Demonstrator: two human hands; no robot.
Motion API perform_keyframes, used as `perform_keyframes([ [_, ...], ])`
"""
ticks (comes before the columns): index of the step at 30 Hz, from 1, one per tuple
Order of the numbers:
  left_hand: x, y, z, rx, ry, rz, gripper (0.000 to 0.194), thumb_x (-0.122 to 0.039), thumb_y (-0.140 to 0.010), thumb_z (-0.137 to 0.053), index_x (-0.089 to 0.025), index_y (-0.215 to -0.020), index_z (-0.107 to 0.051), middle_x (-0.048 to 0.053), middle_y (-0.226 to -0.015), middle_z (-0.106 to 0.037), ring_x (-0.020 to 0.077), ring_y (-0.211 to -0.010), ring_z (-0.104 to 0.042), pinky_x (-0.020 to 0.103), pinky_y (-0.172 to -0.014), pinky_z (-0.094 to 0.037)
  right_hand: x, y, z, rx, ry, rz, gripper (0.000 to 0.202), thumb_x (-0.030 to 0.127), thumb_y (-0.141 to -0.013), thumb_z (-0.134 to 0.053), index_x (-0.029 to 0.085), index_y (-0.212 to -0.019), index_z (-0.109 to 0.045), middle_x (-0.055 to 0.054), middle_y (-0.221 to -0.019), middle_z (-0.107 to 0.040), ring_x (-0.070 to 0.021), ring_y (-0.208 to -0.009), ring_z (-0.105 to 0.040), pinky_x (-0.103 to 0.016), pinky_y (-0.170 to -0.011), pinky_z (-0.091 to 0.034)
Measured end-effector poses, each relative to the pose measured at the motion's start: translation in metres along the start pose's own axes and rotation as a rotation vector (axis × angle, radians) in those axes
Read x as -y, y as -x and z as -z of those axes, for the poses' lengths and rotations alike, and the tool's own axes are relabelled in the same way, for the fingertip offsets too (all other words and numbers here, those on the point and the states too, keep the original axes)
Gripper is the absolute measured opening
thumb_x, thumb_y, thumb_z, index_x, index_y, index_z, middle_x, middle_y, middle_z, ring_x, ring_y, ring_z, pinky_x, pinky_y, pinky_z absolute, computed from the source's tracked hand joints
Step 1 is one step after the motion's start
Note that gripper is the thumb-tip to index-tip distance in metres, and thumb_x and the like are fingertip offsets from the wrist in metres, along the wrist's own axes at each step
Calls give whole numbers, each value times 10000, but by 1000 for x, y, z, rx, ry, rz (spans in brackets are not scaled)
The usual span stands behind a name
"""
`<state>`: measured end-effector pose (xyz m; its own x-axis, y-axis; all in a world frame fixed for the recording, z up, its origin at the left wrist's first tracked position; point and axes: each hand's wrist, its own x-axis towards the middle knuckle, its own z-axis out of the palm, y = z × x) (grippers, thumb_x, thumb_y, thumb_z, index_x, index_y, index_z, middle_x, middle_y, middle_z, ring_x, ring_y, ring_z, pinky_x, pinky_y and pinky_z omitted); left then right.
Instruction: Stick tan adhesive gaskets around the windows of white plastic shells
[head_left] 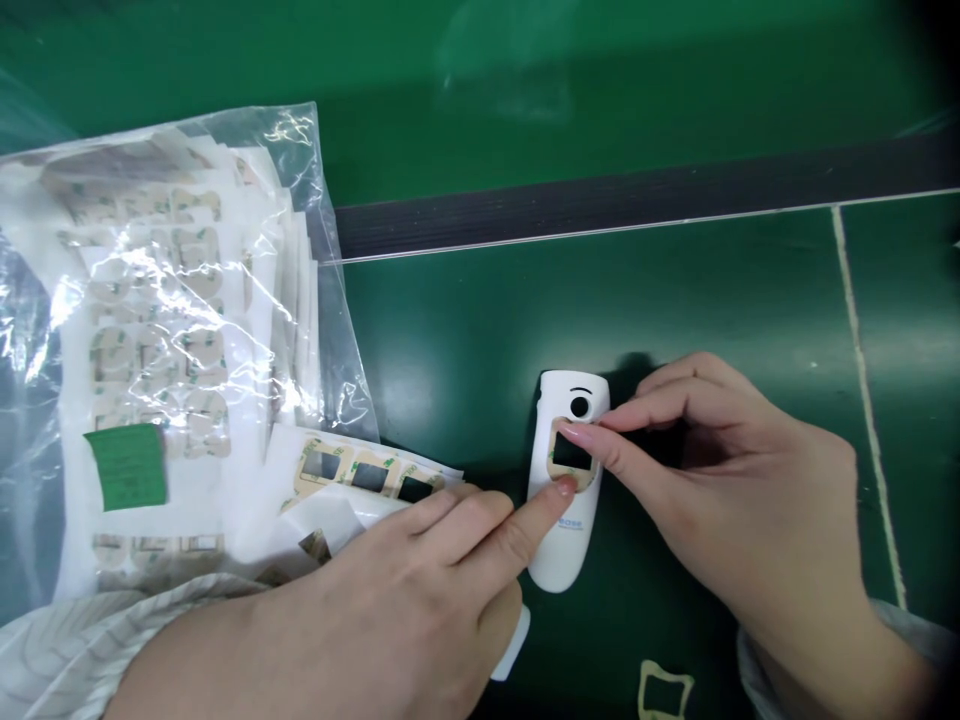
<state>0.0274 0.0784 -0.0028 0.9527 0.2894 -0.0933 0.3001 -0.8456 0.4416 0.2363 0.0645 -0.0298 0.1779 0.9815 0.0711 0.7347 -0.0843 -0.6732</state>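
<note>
A white handheld device [559, 555] with a round black opening and a dark window lies upright on the green table. A tan adhesive frame [557, 468] surrounds its window. My right hand [720, 480] pinches thumb and index finger at the frame's upper right edge. With its index finger stretched out, my left hand [420, 590] presses on the frame's lower edge; its thumb is hidden. Beside the left knuckles lies a backing sheet [289, 440] carrying several such frames. A white piece [514, 645], perhaps another device, shows partly from under that hand.
On the left, a clear plastic bag [330, 330] holds a stack of sticker sheets [161, 400] with a green label [131, 467]. A loose tan frame [665, 690] lies at the bottom edge. A dark strip [600, 200] crosses behind, and a pale line [862, 370] runs down the right.
</note>
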Motion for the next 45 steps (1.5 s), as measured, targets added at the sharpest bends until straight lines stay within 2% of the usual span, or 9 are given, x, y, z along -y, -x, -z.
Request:
perform_keyframes([
  [7,-1,-2,1,-10,-3,21,155,-234,-844,-574,-179,-718,-644,116,-1467,-468,214,-991,-610,331,-887,-464,-13,-2,1,-112,75,-53,459,531,-588,-848,240,-792,-557,51,-762,-580,-102,-630,-522,-258,-524,-428],
  [12,0,2,1,-26,-38,2,98,-231,-818,-601,-176,-759,-656,139,-1464,-466,221,-960,-624,346,-862,-478,-23,-13,7,-13,-34,44,198,401,-793,-738,243,-838,-627,20,-818,-591,-118,-697,-548,-280,-609,-452],
  [16,-1,4,-2,-19,-39,-17,94,-249,-801,-625,-178,-745,-652,147,-1471,-454,234,-960,-628,361,-844,-493,-24,-17,9,72,41,149,344,486,-741,-759,279,-1002,-670,-9,-905,-576,-165,-787,-556,-309,-645,-461],
  [24,0,10,0,-6,-2,-37,118,-230,-834,-576,-135,-799,-637,205,-1529,-332,298,-1030,-590,434,-889,-491,-19,-18,2,139,104,212,280,488,-822,-665,224,-912,-639,-50,-878,-589,-210,-814,-511,-328,-646,-433],
  [29,0,12,-1,-139,80,-74,149,-165,-860,-525,-148,-719,-572,166,-1452,-472,278,-1036,-578,417,-903,-483,-16,-23,14,231,-306,-75,381,379,-530,-900,205,-697,-604,1,-691,-586,-153,-666,-506,-282,-580,-410],
  [33,-3,13,8,-415,225,-39,200,-81,-861,-472,-177,-686,-469,138,-1263,-632,206,-1002,-586,371,-907,-471,-23,-29,21,364,-726,-256,444,453,-591,-862,207,-726,-517,47,-544,-578,-105,-416,-479,-239,-401,-370],
  [38,-11,24,25,-450,235,87,232,-140,-889,-493,-181,-671,-427,94,-1173,-658,195,-994,-589,354,-852,-464,-34,-39,12,217,-944,-183,303,421,-908,-592,148,-1040,-600,-29,-919,-665,-138,-761,-649,-329,-699,-562],
  [41,-17,33,31,-461,177,146,212,-184,-926,-477,-176,-714,-489,97,-1081,-678,200,-993,-599,340,-834,-465,-33,-40,9,166,-1008,-125,357,371,-927,-572,176,-1226,-558,-85,-1223,-597,-204,-1043,-617,-418,-872,-539],
  [45,-25,42,35,-499,112,275,236,-312,-967,-468,-169,-824,-590,53,-822,-661,169,-765,-595,297,-698,-444,-17,-18,16,260,-986,-73,351,354,-920,-586,178,-1223,-562,-85,-1229,-594,-205,-1041,-615,-426,-881,-535],
])
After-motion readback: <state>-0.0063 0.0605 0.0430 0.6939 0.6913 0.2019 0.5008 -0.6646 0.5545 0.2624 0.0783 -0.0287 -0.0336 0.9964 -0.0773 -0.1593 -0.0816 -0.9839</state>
